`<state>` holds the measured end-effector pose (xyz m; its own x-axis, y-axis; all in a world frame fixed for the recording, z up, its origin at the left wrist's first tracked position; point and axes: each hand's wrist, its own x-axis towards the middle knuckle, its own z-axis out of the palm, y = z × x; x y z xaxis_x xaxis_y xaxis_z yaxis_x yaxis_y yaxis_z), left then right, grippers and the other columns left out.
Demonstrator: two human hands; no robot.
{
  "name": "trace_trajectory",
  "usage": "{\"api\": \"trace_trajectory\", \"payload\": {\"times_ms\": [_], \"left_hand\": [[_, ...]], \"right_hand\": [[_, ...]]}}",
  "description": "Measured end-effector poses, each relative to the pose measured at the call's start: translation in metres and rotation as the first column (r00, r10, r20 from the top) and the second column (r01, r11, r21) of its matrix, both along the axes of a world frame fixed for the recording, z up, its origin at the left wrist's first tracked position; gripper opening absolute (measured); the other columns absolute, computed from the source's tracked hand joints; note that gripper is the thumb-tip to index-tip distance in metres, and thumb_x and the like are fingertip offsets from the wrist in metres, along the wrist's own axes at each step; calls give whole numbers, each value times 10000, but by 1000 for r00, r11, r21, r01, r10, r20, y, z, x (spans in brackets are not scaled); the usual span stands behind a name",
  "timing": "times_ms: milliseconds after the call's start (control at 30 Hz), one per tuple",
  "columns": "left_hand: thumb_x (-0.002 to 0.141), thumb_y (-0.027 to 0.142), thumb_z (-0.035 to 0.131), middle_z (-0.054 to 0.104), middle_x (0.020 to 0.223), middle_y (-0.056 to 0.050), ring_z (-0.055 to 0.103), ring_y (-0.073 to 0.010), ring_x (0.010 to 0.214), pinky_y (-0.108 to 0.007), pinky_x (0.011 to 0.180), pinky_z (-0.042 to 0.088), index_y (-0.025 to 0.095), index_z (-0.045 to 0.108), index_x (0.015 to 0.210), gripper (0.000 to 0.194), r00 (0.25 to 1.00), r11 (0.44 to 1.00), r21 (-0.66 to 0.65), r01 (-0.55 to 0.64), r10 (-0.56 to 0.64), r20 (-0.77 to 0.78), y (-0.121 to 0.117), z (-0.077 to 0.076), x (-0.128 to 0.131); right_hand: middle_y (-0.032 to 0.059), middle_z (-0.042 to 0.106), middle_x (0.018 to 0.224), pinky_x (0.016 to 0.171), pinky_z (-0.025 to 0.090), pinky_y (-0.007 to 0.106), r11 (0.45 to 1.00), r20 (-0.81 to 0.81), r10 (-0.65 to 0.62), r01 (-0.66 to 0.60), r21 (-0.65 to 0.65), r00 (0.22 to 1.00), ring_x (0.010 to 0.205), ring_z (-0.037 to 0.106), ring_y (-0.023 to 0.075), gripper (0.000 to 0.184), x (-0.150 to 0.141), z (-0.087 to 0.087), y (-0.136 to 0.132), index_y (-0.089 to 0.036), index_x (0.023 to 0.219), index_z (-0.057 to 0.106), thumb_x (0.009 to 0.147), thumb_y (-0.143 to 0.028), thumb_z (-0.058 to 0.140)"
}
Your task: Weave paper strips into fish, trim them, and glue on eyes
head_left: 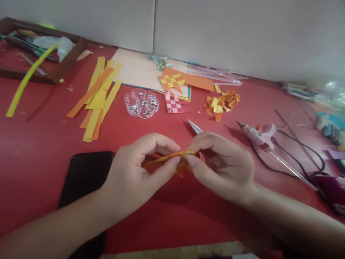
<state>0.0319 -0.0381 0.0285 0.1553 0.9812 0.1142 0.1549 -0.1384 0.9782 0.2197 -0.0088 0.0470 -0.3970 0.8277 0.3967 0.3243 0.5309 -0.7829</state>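
Steering from afar, I find the small orange-and-yellow paper piece (168, 157) right inside the grip, held above the red tabletop (161, 230) between two sets of fingertips. Its long axis runs sideways from one hand to the other, and it is seen nearly edge-on, so I cannot tell its full shape. Neither hand is nearer, since both touch it: my left hand (137, 169) pinches around the middle, thumb on the near side and forefinger on the far side, while my right hand (223, 162) pinches the right end, thumb likewise nearest me. Each grip is closed down to about the paper's thickness. Both forearms angle inward, palms roughly facing, fingers curled. Just beyond the right grip a pointed metal blade (194, 126) shows, partly hidden; farther right of that grip lies the pink glue gun (260, 136). Left of the left grip is a black phone (86, 172), partly covered by the forearm.
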Motion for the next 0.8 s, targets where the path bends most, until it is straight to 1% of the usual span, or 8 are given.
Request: {"api": "trace_trajectory", "payload": {"times_ms": [167,433,500,567,633,667,733,800], "left_hand": [[874,175,672,701,873,85,703,-72,782,-131,720,575,294,631,952,148,1000,1000,-17,9,-9,10,0,1,0],[889,223,672,699,880,63,700,-93,792,-171,733,577,276,633,949,89,1000,998,-59,21,-19,23,1,2,2],[889,237,676,693,879,53,692,-96,798,-176,738,568,269,638,941,73,999,997,-72,16,-14,29,2,2,2],[877,255,695,685,891,44,680,-98,828,-171,745,551,264,641,942,85,998,995,-95,-9,14,54,3,3,2],[869,280,709,680,898,37,666,-99,844,-164,730,533,264,639,972,126,993,987,-160,-18,36,111,5,4,1],[873,296,706,679,886,35,658,-98,826,-163,708,525,267,635,1006,154,987,976,-217,-5,39,154,6,4,0],[891,322,686,670,827,36,631,-87,743,-162,648,501,271,619,1080,207,966,938,-341,59,31,255,10,6,-2],[903,332,672,650,770,41,589,-76,668,-162,602,470,273,603,1135,250,935,889,-434,148,18,354,12,6,-3]], "right_hand": [[18,652,698,540,504,274,1000,10,4,-5,5,1000,594,591,123,111,1,1,0,-203,785,602,812,-95,604],[16,647,694,545,496,281,1000,3,11,-11,-23,1000,588,576,124,114,1,2,1,-207,789,610,823,-98,600],[21,651,728,575,506,290,997,-13,37,-38,-61,999,617,583,132,95,3,1,0,-209,840,629,834,-117,606],[46,665,834,640,531,318,986,-70,85,-94,-139,994,712,614,162,140,7,-2,-1,-211,997,649,860,-205,620],[65,661,944,718,547,346,965,-154,93,-127,-231,984,825,629,191,283,11,-6,0,-220,1166,624,906,-328,600],[62,656,970,745,547,344,958,-184,70,-117,-263,980,858,629,192,309,12,-9,1,-232,1207,613,929,-362,579],[35,657,961,757,544,304,953,-200,1,-62,-296,980,862,628,162,251,12,-12,4,-266,1192,629,961,-333,558],[13,668,953,759,543,267,954,-200,-20,-41,-297,980,864,634,136,213,11,-12,8,-291,1156,646,961,-251,572]]}}
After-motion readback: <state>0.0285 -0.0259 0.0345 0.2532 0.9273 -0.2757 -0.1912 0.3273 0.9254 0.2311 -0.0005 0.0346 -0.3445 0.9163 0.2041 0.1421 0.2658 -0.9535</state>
